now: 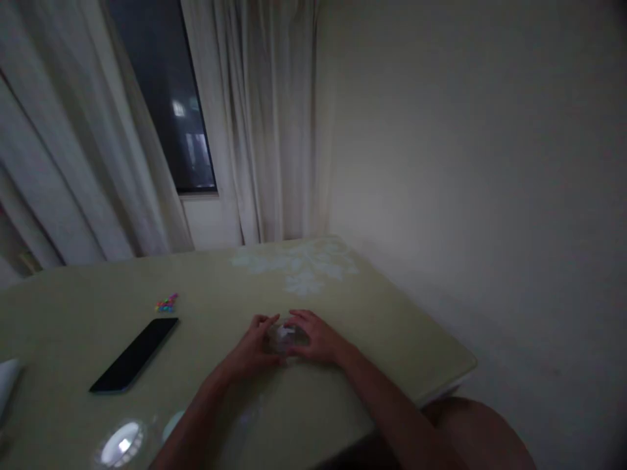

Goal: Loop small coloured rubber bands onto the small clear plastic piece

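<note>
Both of my hands rest close together on the pale green table (372, 307). My left hand (255, 349) and my right hand (316, 339) curl around a small, pale, shiny object (285, 334) between them. The picture is too dim to name the object. The fingers of both hands are bent onto it.
A black phone (134, 354) lies flat at the left. A little cluster of coloured bits (166, 303) sits beyond it. A round shiny lid-like thing (121, 445) is at the near left edge. Curtains, a dark window and a bare wall stand behind the table.
</note>
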